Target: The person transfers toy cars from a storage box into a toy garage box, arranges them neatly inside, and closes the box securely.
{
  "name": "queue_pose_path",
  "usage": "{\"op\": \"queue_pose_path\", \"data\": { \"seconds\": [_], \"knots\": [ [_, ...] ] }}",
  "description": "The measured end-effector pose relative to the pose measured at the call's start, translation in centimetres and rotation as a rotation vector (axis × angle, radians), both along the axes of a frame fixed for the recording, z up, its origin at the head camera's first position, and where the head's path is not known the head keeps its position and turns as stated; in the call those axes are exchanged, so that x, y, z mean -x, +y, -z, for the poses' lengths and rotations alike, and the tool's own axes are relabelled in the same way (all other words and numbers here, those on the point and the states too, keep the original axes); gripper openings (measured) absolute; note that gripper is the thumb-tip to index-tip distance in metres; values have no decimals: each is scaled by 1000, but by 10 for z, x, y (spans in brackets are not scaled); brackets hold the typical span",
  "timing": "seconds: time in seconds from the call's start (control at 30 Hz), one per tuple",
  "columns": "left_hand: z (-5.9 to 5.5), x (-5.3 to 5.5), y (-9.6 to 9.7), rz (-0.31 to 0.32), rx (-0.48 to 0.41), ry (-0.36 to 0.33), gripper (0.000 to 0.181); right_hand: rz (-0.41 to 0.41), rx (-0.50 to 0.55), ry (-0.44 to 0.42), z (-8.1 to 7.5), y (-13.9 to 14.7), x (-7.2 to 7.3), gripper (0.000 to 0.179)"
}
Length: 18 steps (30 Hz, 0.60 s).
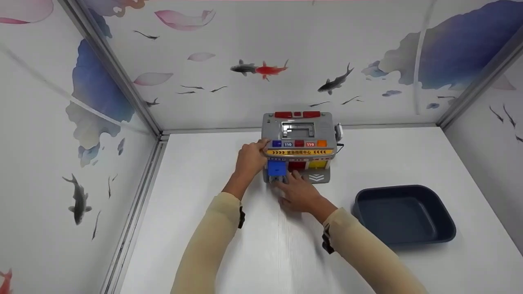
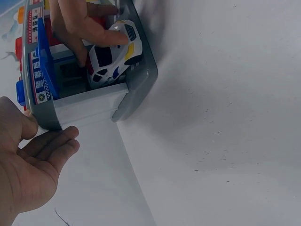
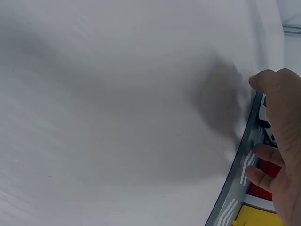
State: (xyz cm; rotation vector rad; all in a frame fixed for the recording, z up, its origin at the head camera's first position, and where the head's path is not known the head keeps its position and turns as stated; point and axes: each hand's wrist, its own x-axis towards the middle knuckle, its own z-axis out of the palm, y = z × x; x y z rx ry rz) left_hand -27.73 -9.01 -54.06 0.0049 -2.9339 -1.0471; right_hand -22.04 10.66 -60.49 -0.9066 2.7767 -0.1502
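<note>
A grey toy emergency station (image 1: 296,130) with blue, red and yellow bay doors stands against the back wall. My left hand (image 1: 251,159) grips its left side; in the left wrist view, this hand's fingers (image 2: 59,141) touch the station's corner. At the left bay, the blue door (image 1: 277,168) is raised. A white toy car (image 2: 115,56) with yellow and blue markings sits on the ramp in that bay. My right hand (image 1: 300,194) holds the car with its fingers, while other fingers spread over the ramp. The right wrist view mostly hides the car behind this hand (image 3: 284,136).
A dark blue plastic tub (image 1: 404,216) stands on the white table (image 1: 196,171) to the right. White panels with painted fish (image 1: 267,70) enclose the back and sides. A small handset-like part (image 1: 339,132) juts from the station's right side.
</note>
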Motion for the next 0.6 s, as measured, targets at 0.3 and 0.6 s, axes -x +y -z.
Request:
{"op": "queue_pose_path", "data": {
  "seconds": [0.3, 0.6],
  "knots": [
    [1, -2, 2, -16, -12, -15, 44, 76, -51, -11, -1, -6, -4, 66],
    [0, -1, 2, -12, 4, -10, 43, 94, -92, -26, -4, -9, -1, 68]
  ]
}}
